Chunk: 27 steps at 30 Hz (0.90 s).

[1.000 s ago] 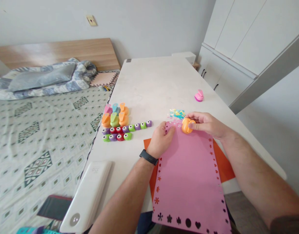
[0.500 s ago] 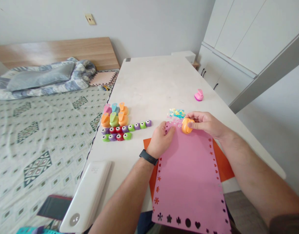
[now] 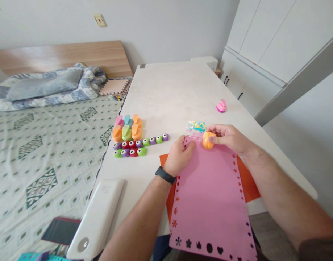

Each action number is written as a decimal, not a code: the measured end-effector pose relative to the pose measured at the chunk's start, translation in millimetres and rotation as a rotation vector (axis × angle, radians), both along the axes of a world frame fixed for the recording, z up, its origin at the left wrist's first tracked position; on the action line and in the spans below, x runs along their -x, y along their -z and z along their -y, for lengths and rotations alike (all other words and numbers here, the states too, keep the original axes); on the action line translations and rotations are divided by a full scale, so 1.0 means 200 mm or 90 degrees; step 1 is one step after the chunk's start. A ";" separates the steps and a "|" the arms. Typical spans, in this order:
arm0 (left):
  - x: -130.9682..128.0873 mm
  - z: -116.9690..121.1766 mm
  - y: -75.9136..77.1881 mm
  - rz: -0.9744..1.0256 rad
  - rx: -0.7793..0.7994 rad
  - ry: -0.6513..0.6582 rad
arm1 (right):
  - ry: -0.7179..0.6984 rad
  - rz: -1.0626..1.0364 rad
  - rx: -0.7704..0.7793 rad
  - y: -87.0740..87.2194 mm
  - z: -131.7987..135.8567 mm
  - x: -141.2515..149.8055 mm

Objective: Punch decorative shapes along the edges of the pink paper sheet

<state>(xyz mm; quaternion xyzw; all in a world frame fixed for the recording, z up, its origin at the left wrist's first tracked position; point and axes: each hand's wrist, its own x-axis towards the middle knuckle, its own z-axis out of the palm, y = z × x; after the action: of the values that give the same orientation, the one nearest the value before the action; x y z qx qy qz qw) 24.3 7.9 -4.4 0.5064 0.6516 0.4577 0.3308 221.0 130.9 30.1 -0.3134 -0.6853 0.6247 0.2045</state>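
Note:
A sheet of pink paper (image 3: 209, 195) with shapes punched along its edges reaches from the table past its near edge. My left hand (image 3: 181, 154), with a dark band at the wrist, pinches the sheet's far left corner, thumb on top. In my right hand (image 3: 228, 137) is an orange craft punch (image 3: 208, 140), gripped between thumb and fingers at the sheet's far edge. Just beyond that edge lies a small pile of blue, yellow and pale paper cutouts (image 3: 197, 126). Orange paper (image 3: 247, 183) shows from beneath the pink sheet on both sides.
Several large punches (image 3: 127, 133) and rows of small punches (image 3: 132, 144) stand left on the white table (image 3: 166, 87). A pink punch (image 3: 221, 106) sits at the right. A long white device (image 3: 101, 214) lies near left, beside a dark phone (image 3: 61, 230) on the bed.
Almost nothing differs. Both hands, the orange punch and the pink paper keep their places; the camera view shifts very slightly.

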 end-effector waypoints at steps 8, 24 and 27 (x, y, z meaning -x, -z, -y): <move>0.00 0.00 0.00 -0.008 0.008 0.001 | 0.024 0.005 0.000 0.02 0.00 0.01; 0.00 0.00 0.00 -0.051 0.018 0.012 | 0.035 -0.013 -0.023 0.00 -0.02 -0.02; 0.00 0.00 0.00 -0.042 0.017 0.008 | 0.126 -0.061 -0.041 0.02 -0.05 -0.02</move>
<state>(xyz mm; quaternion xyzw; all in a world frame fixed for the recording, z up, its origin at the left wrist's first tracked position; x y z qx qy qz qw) 23.7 7.3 -4.6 0.5206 0.6652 0.4300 0.3186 224.7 141.3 26.8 -0.3428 -0.6601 0.5936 0.3073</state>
